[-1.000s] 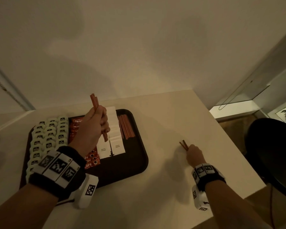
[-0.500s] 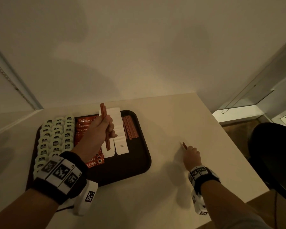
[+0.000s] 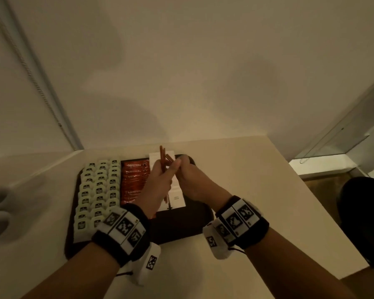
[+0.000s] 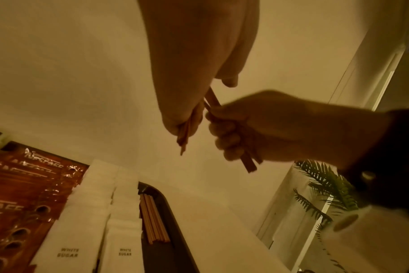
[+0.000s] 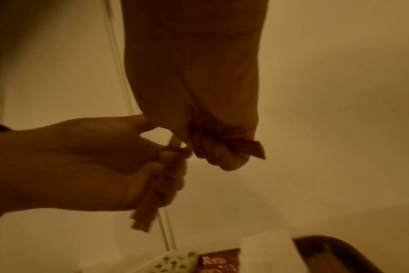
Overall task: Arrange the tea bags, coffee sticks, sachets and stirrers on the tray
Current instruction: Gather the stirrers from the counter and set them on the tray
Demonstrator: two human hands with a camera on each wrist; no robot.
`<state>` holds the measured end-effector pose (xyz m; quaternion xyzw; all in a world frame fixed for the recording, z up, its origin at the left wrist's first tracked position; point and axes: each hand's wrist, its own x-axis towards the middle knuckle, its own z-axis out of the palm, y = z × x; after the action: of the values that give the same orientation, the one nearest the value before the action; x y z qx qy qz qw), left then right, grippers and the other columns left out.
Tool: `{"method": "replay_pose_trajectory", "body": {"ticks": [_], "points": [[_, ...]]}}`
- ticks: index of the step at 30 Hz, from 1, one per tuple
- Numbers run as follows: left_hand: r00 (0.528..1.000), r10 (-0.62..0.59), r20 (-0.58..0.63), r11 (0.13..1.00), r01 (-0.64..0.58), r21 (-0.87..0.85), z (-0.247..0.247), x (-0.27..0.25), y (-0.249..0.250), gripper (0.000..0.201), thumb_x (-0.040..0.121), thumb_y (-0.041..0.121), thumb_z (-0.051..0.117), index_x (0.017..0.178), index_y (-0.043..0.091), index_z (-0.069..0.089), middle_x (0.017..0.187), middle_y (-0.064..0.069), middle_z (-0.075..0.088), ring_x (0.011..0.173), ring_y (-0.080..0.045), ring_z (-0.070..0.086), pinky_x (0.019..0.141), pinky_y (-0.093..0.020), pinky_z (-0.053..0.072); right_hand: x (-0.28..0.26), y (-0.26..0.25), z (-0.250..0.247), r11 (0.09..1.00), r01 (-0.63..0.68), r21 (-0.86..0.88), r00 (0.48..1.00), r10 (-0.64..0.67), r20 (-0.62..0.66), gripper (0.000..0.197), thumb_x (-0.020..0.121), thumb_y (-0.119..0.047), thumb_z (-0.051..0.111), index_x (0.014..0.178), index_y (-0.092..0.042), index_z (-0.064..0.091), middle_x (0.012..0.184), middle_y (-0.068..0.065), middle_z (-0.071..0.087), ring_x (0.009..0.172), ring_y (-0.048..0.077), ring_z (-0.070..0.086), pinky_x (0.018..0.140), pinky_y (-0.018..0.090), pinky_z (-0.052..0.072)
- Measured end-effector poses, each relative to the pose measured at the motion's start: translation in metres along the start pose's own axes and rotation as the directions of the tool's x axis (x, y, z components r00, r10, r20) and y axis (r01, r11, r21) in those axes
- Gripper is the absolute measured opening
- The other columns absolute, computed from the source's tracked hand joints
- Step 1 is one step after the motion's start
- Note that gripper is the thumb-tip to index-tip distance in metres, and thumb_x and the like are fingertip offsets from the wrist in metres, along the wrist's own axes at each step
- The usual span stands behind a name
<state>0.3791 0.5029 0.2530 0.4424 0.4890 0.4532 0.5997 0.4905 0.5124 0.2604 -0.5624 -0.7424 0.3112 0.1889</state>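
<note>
"WHITE SUGAR" is printed in small capitals near the near end of each of two white sachets (image 4: 82,221) lying side by side on the tray, as the left wrist view shows. Left of them, the red coffee sticks (image 4: 23,194) carry a light, slanted brand word, only partly legible: the letters "NESCAFE" can just be made out on the far stick, and "CAFE" on a nearer one. The tea bags (image 3: 98,190) at the tray's left bear dark labels too small to read. The wristbands (image 3: 124,225) show black-and-white square code patterns.
</note>
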Motion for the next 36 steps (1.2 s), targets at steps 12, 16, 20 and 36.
{"method": "replay_pose_trajectory", "body": {"ticks": [12,16,20,36], "points": [[0.971,-0.1,-0.218,0.948,0.027,-0.316,-0.07,-0.003,0.031,0.025,0.104,0.025,0.033,0.099,0.01,0.053,0.087,-0.007,0.058,0.08,-0.017,0.059,0.068,-0.029,0.048,0.007,-0.084,0.027,0.978,0.209,0.022,0.971,-0.21,0.118,0.051,0.091,-0.006,0.05,0.14,-0.005,0.034,0.125,0.011,0.037,0.105,0.018,0.048,0.087,0.016,0.044],[0.975,-0.149,-0.167,0.891,0.059,-0.451,-0.091,-0.012,0.046,0.026,0.104,0.022,0.034,0.085,0.01,0.049,0.067,-0.004,0.053,0.05,-0.014,0.058,0.046,-0.024,0.05,0.005,-0.085,0.021,0.915,0.386,-0.119,0.922,-0.387,0.012,0.075,0.073,-0.031,0.079,0.135,-0.011,0.041,0.134,0.007,0.033,0.125,0.02,0.033,0.106,0.032,0.037],[0.983,-0.181,0.027,0.859,0.171,-0.482,-0.102,-0.018,0.055,0.022,0.102,0.025,0.039,0.089,0.012,0.051,0.06,-0.001,0.043,0.047,-0.012,0.042,0.042,-0.021,0.044,0.011,-0.093,0.016,0.891,0.424,-0.161,0.901,-0.397,0.178,0.12,0.055,-0.039,0.088,0.148,-0.017,0.016,0.153,0.003,0.011,0.141,0.017,0.009,0.109,0.025,0.021],[0.92,-0.255,0.299,0.88,0.349,-0.323,-0.105,-0.032,0.075,0.026,0.101,0.021,0.039,0.079,0.015,0.051,0.055,0.004,0.038,0.044,-0.008,0.034,0.045,-0.02,0.036,0.021,-0.106,0.003,0.864,0.454,-0.22,0.885,-0.406,0.229,0.133,0.045,-0.051,0.089,0.147,-0.01,0.014,0.15,0.001,0.004,0.128,0.02,0.038,0.102,0.025,0.042]]}}
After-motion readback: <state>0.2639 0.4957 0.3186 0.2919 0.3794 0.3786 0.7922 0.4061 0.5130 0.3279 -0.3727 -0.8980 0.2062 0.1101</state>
